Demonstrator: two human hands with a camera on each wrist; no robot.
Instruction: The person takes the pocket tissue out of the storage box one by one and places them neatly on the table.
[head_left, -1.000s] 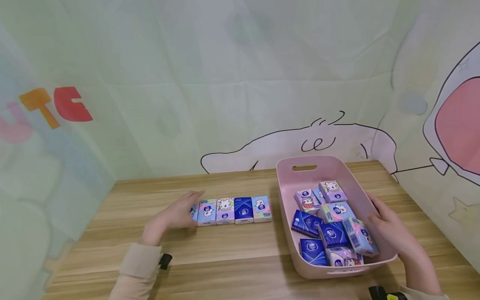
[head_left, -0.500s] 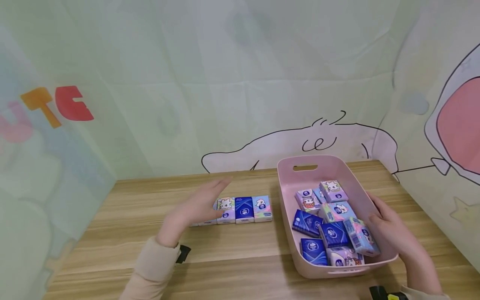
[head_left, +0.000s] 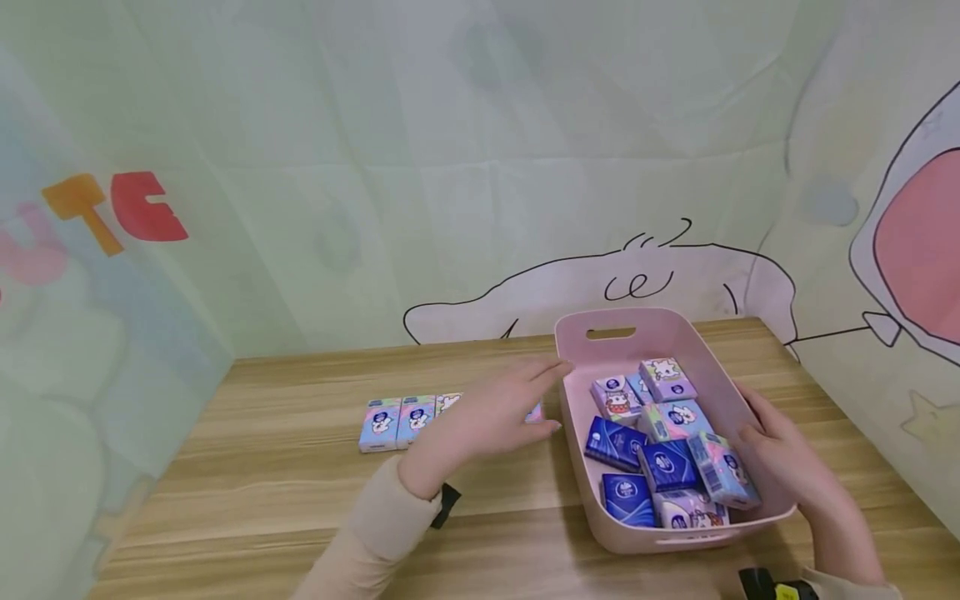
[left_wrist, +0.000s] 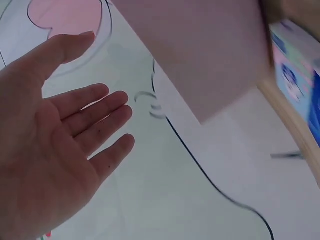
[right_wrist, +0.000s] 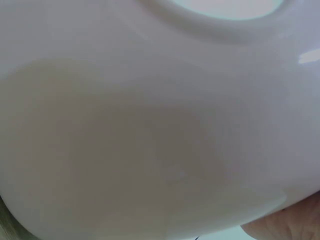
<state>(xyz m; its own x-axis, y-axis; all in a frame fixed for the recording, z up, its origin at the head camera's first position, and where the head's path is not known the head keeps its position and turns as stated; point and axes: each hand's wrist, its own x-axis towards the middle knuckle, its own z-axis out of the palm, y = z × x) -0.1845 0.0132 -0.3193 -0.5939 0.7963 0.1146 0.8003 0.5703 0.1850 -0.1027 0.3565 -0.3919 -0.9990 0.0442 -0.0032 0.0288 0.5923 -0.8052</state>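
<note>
My left hand (head_left: 491, 417), fingers extended and holding nothing, hovers over a row of small tissue packs (head_left: 381, 425) and hides part of it. Its fingertips come close to the left rim of a pink plastic basket (head_left: 622, 352). In the left wrist view the palm (left_wrist: 60, 150) shows bare, with one tissue pack (left_wrist: 295, 82) at the right edge. My right hand (head_left: 783, 462) grips the basket's right rim, thumb on the inner side. Inside the basket, several tissue packs lie loosely, among them a dark blue one (head_left: 628, 500) and a purple one (head_left: 667, 380).
All of this stands on a wood-grain table (head_left: 255, 483). Behind it hangs a pale green printed cloth (head_left: 360, 208). The basket's outer wall (right_wrist: 150, 125) fills most of the right wrist view.
My left hand has moved right, from the row's left end to near the basket, uncovering the leftmost packs. The right hand and basket have stayed put.
</note>
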